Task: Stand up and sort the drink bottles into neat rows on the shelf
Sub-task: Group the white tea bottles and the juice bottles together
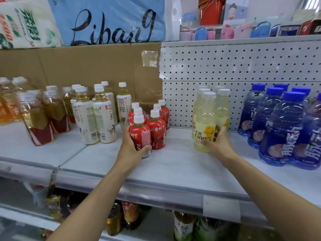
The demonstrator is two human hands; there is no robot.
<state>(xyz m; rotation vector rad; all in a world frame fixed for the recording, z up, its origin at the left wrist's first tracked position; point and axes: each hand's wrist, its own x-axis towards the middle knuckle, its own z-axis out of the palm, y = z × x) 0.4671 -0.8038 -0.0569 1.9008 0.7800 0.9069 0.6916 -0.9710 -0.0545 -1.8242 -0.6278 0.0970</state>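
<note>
Several small red-labelled bottles stand in two rows at mid shelf (pixel 165 164). My left hand (pixel 133 145) grips the front one, a red bottle (pixel 140 134) with a white cap, upright on the shelf. To the right stand pale yellow drink bottles in a cluster; my right hand (pixel 217 141) holds the front yellow bottle (pixel 203 122) low on its right side, fingers curled round it. Both bottles rest on the shelf board.
White tea bottles (pixel 94 117) and amber bottles with red-gold labels (pixel 43 117) stand left. Blue drink bottles (pixel 281 127) crowd the right. Cardboard (pixel 86 66) and a pegboard (pixel 243 70) back the shelf. More bottles and cans sit on the lower shelf (pixel 121 218).
</note>
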